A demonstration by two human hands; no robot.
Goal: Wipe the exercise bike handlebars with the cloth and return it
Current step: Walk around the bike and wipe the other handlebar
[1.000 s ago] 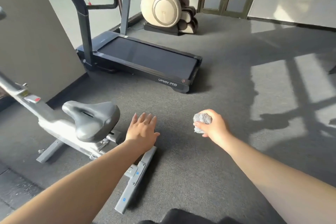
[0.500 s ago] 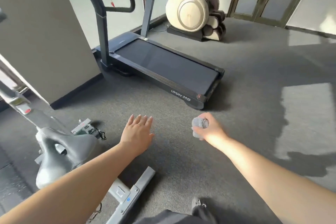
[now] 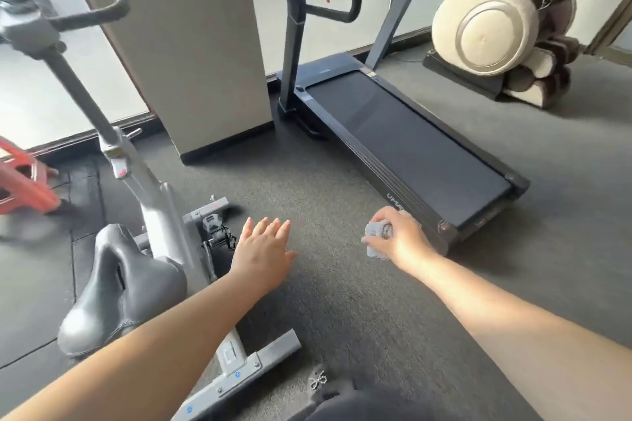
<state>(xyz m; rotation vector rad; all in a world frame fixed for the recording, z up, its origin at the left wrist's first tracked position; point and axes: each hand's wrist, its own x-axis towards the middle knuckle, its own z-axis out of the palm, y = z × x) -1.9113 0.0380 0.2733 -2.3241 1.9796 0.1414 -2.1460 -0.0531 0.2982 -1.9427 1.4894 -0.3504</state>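
The grey exercise bike (image 3: 157,215) stands at the left, its dark saddle (image 3: 119,287) low in the view. Its black handlebars (image 3: 102,7) curve across the top left, partly blurred and cut by the frame edge. My right hand (image 3: 400,236) is shut on a bunched grey cloth (image 3: 378,234) and hovers over the carpet, well right of the bike. My left hand (image 3: 261,251) is open, palm down with fingers spread, just right of the bike's pedal (image 3: 217,236). Neither hand touches the bike.
A dark treadmill (image 3: 407,147) lies ahead right, its rear end close behind my right hand. A beige pillar (image 3: 191,44) stands between bike and treadmill. A massage chair (image 3: 499,27) sits at the far right, a red object (image 3: 24,181) at the left edge. Grey carpet (image 3: 342,301) lies underfoot.
My view has swung left and up, bringing the bike's post and handlebars into sight. Both hands keep the same pose, the right one still holding the cloth.
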